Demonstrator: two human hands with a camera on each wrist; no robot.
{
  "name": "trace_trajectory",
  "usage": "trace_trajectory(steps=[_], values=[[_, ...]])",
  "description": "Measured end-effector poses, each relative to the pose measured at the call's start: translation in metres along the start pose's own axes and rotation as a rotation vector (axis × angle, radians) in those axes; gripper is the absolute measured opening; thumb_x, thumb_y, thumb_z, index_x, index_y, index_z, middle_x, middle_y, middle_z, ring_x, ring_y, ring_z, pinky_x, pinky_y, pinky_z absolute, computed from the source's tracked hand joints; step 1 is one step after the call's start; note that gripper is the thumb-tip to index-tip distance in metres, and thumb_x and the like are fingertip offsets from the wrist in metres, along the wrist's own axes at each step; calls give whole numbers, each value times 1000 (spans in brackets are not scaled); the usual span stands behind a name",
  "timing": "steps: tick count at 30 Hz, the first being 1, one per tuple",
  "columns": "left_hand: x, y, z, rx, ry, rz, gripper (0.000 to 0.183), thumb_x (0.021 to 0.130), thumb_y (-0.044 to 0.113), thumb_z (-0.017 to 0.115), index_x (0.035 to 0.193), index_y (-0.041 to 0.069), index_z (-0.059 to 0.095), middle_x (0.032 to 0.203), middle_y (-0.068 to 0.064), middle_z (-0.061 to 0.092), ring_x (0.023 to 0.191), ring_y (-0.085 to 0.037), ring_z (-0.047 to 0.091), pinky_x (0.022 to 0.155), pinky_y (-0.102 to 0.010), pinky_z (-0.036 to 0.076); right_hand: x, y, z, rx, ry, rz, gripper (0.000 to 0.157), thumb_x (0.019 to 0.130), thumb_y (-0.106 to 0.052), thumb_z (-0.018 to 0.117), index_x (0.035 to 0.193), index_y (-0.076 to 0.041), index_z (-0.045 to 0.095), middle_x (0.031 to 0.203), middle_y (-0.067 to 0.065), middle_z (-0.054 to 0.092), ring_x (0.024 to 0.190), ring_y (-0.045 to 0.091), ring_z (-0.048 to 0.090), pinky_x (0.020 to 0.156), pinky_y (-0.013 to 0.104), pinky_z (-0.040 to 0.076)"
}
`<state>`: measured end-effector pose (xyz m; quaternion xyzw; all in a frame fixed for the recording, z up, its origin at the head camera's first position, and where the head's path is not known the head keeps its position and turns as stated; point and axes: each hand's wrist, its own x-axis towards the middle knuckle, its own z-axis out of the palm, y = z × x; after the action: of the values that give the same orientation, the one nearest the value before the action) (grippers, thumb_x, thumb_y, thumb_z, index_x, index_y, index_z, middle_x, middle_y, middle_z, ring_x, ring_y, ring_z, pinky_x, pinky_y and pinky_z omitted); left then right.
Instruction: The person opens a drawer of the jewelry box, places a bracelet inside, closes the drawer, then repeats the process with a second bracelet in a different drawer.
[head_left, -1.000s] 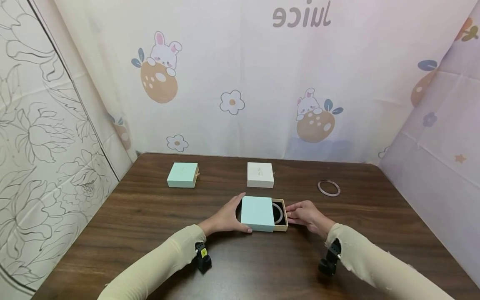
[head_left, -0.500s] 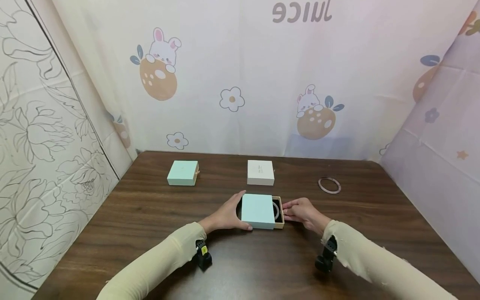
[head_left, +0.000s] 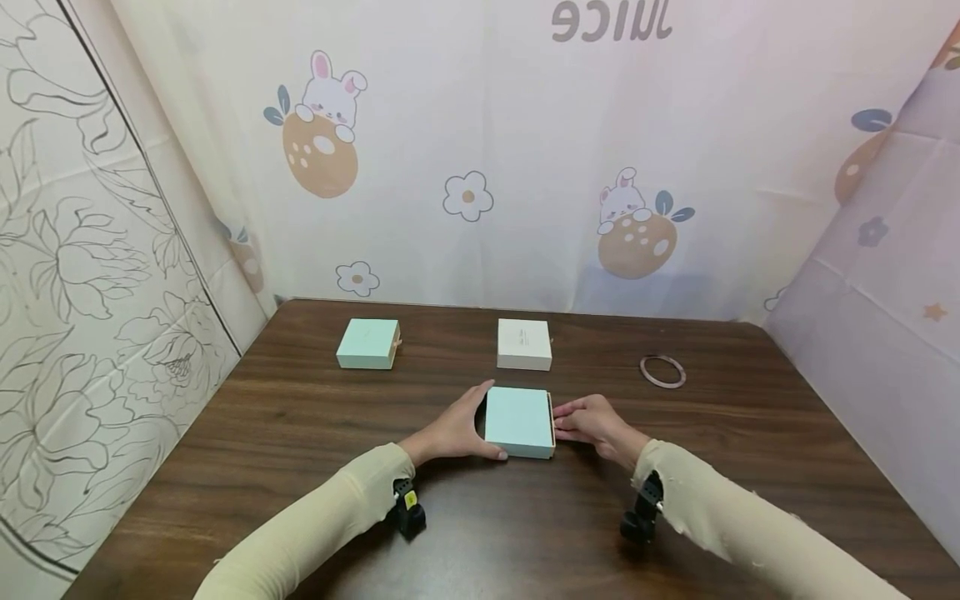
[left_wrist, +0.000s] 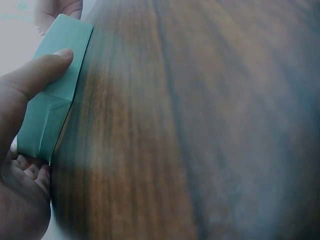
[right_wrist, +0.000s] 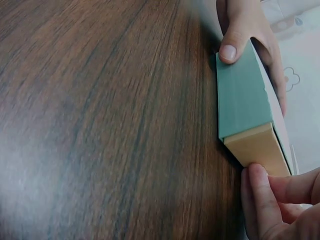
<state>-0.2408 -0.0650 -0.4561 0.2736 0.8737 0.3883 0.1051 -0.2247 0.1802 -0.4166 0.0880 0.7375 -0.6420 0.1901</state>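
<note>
A mint-green drawer box sits on the table in front of the person. My left hand holds its sleeve from the left, thumb on the near side and fingers round the far side; the thumb shows in the left wrist view. From the right, the fingers of my right hand press on the end of the tan inner drawer, with the fingertips right at its face. Only a thin edge of that drawer shows past the sleeve in the head view. The ring-shaped bangle inside is hidden now.
At the back left stands another mint-green box with a small tab on its right side. A white box stands at the back middle. A pale purple bangle lies at the back right. Printed curtains rise behind the dark wooden table.
My right hand has moved left, pushing the drawer into the sleeve until the bangle inside went out of sight. The left hand has kept its hold on the box.
</note>
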Motion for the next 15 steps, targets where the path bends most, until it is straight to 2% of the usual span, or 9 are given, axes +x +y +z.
trace_trajectory(steps=[9, 15], values=[[-1, 2, 0, -13, 4, -5, 113, 68, 40, 85, 152, 5, 17, 152, -16, 26, 135, -27, 32, 104, -45, 33, -1, -3, 8, -30, 40, 19, 26, 88, 14, 54, 113, 21, 56, 95, 20, 67, 77, 18, 66, 75, 34, 55], [-2, 1, 1, -18, 7, -14, 115, 69, 40, 85, 152, 4, 15, 154, -15, 23, 138, -28, 27, 107, -45, 30, -7, -1, 13, -66, 74, -15, 26, 96, -1, 51, 112, 18, 57, 92, 17, 63, 76, 15, 63, 74, 31, 55]])
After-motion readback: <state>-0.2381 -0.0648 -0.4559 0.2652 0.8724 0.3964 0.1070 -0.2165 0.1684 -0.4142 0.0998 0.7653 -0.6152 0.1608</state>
